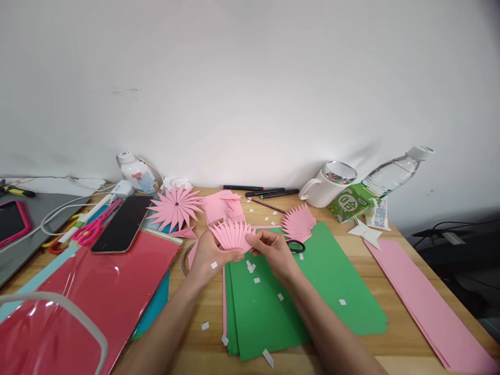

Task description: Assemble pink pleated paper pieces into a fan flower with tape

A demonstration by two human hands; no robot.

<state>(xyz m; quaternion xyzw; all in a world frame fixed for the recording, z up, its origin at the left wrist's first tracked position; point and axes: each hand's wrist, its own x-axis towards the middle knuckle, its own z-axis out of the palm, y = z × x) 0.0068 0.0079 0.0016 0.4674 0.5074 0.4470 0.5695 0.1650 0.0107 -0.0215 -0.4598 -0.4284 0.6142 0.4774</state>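
Observation:
A pleated pink paper fan with pointed tips is held up between both hands over the green paper sheets. My left hand grips its left side, thumb lying along the lower edge. The fingers of my right hand pinch the fan's right end. Behind and to the left lies a full pink paper rosette with spiky points. Another pink folded fan rests on the right, near a black scissor handle. Small white paper bits are scattered on the green sheets.
On the left lie a red plastic-wrapped paper pack, a phone and pink scissors. Markers, a white mug and a tilted water bottle stand along the wall. Pink paper strips lie at the right edge.

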